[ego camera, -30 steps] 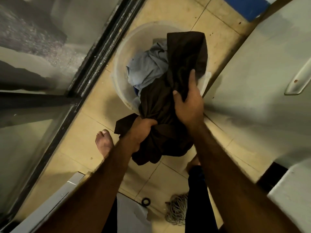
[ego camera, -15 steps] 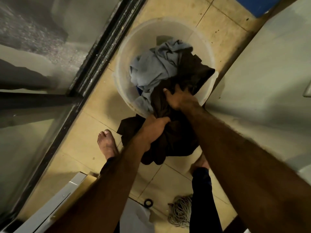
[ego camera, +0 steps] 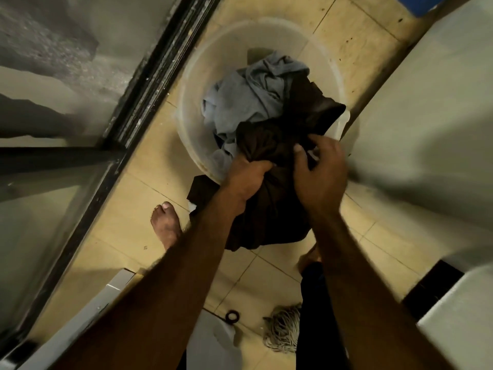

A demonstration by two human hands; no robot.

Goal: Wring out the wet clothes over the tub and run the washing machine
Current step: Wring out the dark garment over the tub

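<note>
Dropped from where the right hand stretched it high a second ago, the far end of the brown cloth now lies slumped across the right rim of the tub. That hand has also drawn back from its reach into the tub half a second ago and sits just beside the left.

The tub stands on the floor. A grey cloth is heaped inside it, touching the brown one.

At the tub's near rim the left hand is fisted tight round the bunched middle of the brown cloth, much as before. Below that fist the rest of the cloth hangs in a dark lump over the floor, outside the tub.

The right hand's fingers are half curled over the gathered fabric, with thumb and forefinger closing on a fold. It looks like a fresh hold being taken rather than a firm one.

The cloth looks soaked, so it is likely heavy, limp and a little slick, with no stiffness to push against. It is best gathered into a rope and held in two full fists set close together, then twisted opposite ways. The hanging part should come forward over the tub first, or the water will fall on the floor.
</note>
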